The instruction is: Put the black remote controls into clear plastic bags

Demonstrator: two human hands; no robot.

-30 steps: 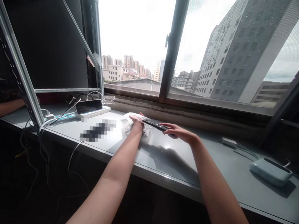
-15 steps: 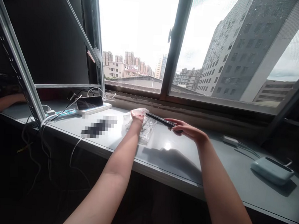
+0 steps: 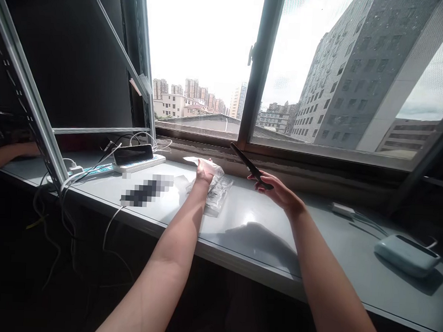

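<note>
The right hand's (image 3: 274, 189) grip wraps a remote (image 3: 250, 165), tilted above the surface (image 3: 332, 251); the left hand (image 3: 205, 171) pinches a clear bag (image 3: 217, 194) there. Likely step: handling these 2 items apart; moving either calls for firm holds.

Location: indoor workroom, office or workshop indistinguishable. Indicators: long bench (image 3: 354, 252), slotted metal rack (image 3: 32, 96), cables (image 3: 105, 230), window (image 3: 262, 74) facing tall buildings (image 3: 340, 88).
</note>
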